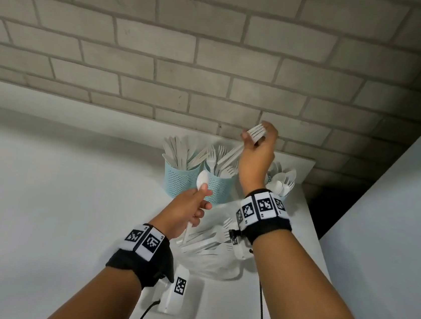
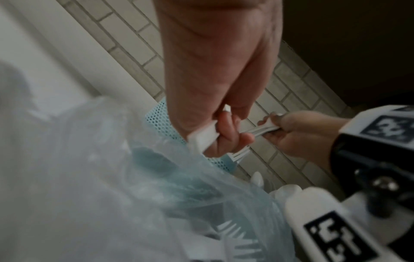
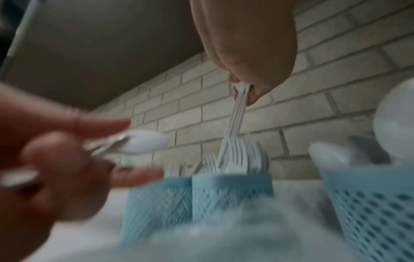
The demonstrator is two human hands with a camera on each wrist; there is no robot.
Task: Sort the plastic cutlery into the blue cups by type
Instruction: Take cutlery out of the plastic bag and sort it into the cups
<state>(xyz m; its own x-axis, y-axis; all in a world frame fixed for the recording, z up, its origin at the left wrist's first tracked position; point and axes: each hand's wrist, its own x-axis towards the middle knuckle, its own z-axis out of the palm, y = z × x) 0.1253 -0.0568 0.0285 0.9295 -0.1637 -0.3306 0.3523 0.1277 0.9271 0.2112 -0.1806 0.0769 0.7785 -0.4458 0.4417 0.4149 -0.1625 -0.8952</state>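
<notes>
Cutlery is split between three blue mesh cups standing in a row at the back of the white counter [image 1: 69,195], near the brick wall [image 1: 164,49], and a loose heap in a clear plastic bag [image 1: 218,267] in front of them. Left cup [image 1: 179,179] holds knives, middle cup [image 1: 220,186] forks, right cup [image 3: 369,203] spoons (mostly hidden behind the right wrist in the head view). Right hand [image 1: 257,151] is raised above the middle cup, fingers curled round the handles of a bundle of forks [image 1: 233,152]; tines point down and reach in among the forks already in that cup. Left hand [image 1: 188,209] is lower, in front of the left and middle cups and over the bag, thumb and curled fingers pinching a white spoon [image 1: 201,180] by its handle, bowl up. More forks [image 1: 211,235] lie in the bag under the left hand. Both wrists wear black bands with square coded markers. Wrist views blurred, so finer finger detail can't be told.
</notes>
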